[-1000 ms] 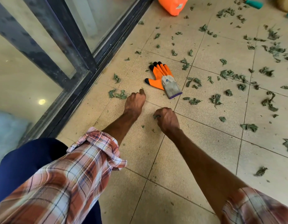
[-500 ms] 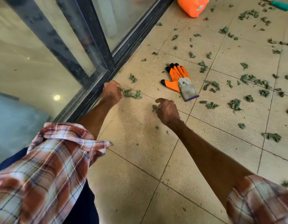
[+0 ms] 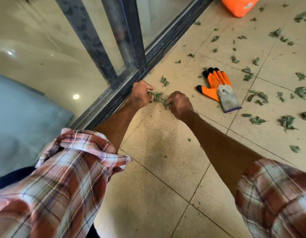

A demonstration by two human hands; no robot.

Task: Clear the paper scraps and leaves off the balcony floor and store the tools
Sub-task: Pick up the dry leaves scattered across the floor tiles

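Dry green leaves (image 3: 157, 97) lie in a small clump on the beige tiled floor (image 3: 157, 169) beside the sliding door track. My left hand (image 3: 140, 95) grips the left end of that clump with curled fingers. My right hand (image 3: 178, 103) pinches leaves at the clump's right end. The two hands sit close together, a few centimetres apart. An orange and grey work glove (image 3: 219, 89) lies flat on the tile just right of my right hand. Several more leaves (image 3: 256, 97) are scattered across the tiles to the right and far side.
A dark metal sliding door frame and track (image 3: 131, 69) run diagonally along the left, with glass behind. An orange plastic container (image 3: 239, 5) stands at the top right near the track. My plaid sleeves fill the bottom corners.
My right hand has moved left and forward to the leaf clump by the track, meeting my left hand there. The view has shifted right, so the glove sits farther right.
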